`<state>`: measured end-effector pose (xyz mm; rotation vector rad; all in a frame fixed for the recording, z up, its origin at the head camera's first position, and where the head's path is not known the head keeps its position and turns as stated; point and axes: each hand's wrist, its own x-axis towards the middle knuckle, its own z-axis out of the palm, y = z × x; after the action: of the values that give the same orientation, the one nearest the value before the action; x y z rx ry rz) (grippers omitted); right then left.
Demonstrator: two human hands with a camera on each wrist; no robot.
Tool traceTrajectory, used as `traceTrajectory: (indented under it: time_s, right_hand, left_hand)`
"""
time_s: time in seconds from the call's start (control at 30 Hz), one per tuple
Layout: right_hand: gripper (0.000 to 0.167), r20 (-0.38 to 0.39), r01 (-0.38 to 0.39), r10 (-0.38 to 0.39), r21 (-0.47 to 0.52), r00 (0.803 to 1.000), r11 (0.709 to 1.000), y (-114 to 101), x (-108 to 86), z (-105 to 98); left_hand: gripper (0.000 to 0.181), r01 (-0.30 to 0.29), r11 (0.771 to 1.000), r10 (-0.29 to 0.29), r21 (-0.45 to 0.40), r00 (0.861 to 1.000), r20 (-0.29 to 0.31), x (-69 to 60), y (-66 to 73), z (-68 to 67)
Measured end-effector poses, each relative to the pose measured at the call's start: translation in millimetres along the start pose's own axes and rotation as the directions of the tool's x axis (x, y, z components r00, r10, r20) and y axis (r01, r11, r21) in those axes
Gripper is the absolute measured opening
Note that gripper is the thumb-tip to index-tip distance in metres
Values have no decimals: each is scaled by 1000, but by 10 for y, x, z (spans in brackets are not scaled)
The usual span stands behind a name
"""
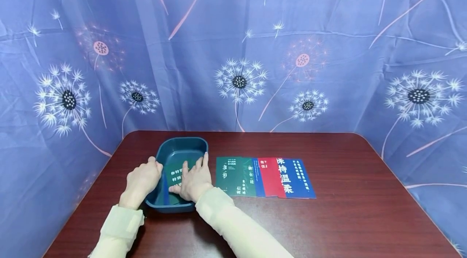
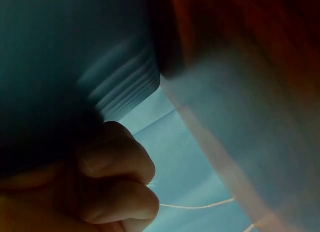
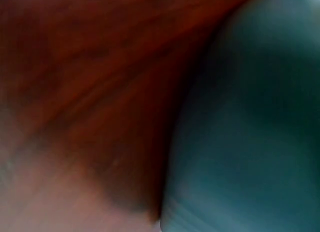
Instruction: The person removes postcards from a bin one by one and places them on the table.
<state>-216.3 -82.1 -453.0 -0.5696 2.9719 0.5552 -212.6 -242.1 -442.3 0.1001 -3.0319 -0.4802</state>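
A teal plastic bin (image 1: 171,209) with rounded corners stands at the left of the table. My left hand (image 1: 144,179) grips its left rim, with curled fingers (image 2: 120,162) against the ribbed outer wall in the left wrist view. Inside lies a green card (image 1: 176,172) with white writing, a strip of blue beside it. Over the right rim reaches my right hand (image 1: 195,181), its fingers spread above the green card; whether they touch it I cannot tell. The right wrist view shows only the blurred bin wall (image 3: 245,157) and the table.
Right of the bin, several cards lie overlapped in a row: green cards (image 1: 229,175), a red card (image 1: 269,181) and a blue card (image 1: 300,179). They rest on the dark red wooden table (image 1: 350,201). A blue dandelion-patterned curtain (image 1: 197,67) hangs behind it.
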Motion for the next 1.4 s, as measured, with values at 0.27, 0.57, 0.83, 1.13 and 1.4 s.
traceTrajectory:
  time_s: [0.27, 0.57, 0.83, 1.13, 1.4]
  right_hand:
    - [101, -6, 16, -16, -9, 1000, 1000, -14, 15, 39]
    - [99, 0, -22, 22, 37, 1000, 999, 10, 63, 28]
    - [113, -103, -29, 54, 229, 993, 973, 71, 31, 11]
    - [84, -189, 0, 78, 385, 979, 923, 117, 1, 6]
    - [43, -286, 38, 73, 362, 955, 931, 156, -29, 20]
  left_hand:
    - [34, 1, 1000, -1, 12, 1000, -1, -12, -1, 20]
    - [34, -9, 1000, 9, 10, 1000, -9, 1, 0, 34]
    - [32, -16, 1000, 16, 4, 1000, -26, -4, 0, 18]
    - [33, -13, 1000, 13, 13, 999, -36, -14, 0, 30]
    - [34, -21, 1000, 21, 13, 999, -45, 4, -2, 57]
